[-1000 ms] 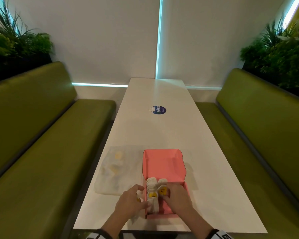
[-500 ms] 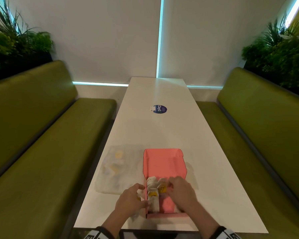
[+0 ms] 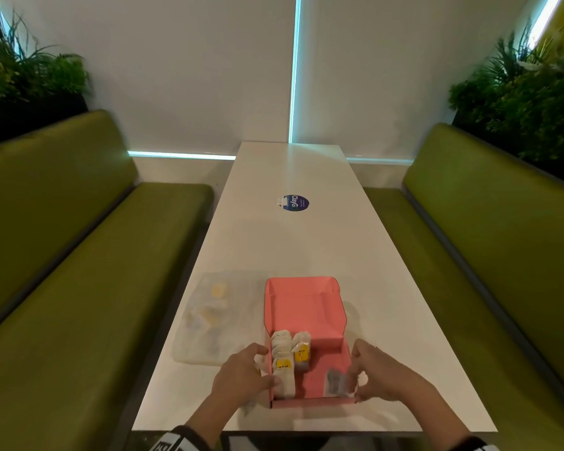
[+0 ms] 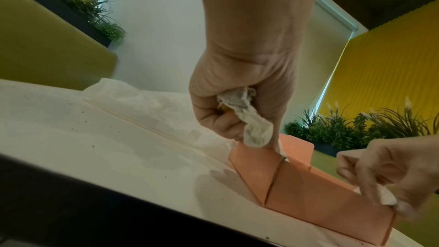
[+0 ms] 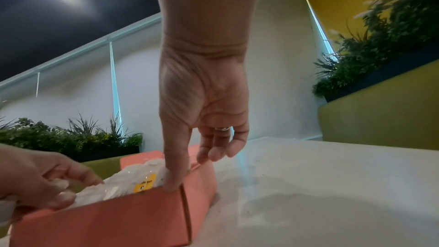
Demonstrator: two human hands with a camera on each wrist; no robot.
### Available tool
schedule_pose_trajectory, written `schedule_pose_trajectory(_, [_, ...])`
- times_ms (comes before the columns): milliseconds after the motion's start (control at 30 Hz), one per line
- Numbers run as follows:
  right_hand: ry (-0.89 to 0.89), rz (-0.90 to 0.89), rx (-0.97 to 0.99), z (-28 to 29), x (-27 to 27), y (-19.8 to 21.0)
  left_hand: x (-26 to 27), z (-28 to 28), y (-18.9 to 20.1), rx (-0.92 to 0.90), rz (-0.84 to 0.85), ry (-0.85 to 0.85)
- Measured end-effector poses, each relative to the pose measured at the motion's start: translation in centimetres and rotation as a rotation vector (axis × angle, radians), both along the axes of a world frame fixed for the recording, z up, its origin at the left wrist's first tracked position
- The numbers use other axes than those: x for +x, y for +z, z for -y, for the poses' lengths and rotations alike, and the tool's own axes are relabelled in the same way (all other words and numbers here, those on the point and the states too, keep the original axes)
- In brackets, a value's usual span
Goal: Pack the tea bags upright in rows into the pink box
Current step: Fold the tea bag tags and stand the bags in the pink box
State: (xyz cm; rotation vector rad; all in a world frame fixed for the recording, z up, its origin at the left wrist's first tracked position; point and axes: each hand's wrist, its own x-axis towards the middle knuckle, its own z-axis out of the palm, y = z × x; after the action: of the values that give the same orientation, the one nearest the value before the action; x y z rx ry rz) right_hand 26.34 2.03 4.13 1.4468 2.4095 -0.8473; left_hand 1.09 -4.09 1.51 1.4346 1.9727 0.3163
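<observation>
Two hands work the pink box (image 3: 306, 307) on the desk (image 3: 293, 242): left hand (image 3: 241, 375) clutching spare tea bags (image 4: 251, 119), right hand (image 3: 383, 375) pinching one tea bag (image 3: 336, 382) at the near-right corner, best lowered upright, snug against standing rows (image 3: 288, 356).

One pink box (image 3: 303, 307), two hands, one plastic bag (image 3: 209, 320)

left hand (image 3: 241, 374): bare, black-and-white wristband | right hand (image 5: 206, 119): silver ring, dark wristband
</observation>
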Motion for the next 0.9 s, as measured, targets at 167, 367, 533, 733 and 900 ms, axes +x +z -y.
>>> schedule_pose_trajectory(167, [-0.05, -0.205, 0.054, -1.0, 0.1, 1.7, 0.0, 0.1, 0.0, 0.005, -0.006, 0.002])
schedule_pose_trajectory(367, [-0.426, -0.642, 0.416, -1.2, -1.6, 3.7, -0.2, 0.1, 0.4, 0.083, -0.042, -0.006])
schedule_pose_trajectory(533, [-0.164, -0.417, 0.027, -0.4, -2.3, 5.5, -0.3, -0.4, 2.2, 0.298, -0.001, -0.002])
schedule_pose_trajectory(733, [-0.24, -0.442, 0.114, -0.5, -3.4, 6.1, 0.9, -0.7, 4.4, 0.496, 0.272, -0.028])
schedule_pose_trajectory(900, [-0.21, -0.543, -0.029, 0.3, -4.1, 7.3, 2.0, -0.8, 5.4, 0.381, 0.339, -0.261])
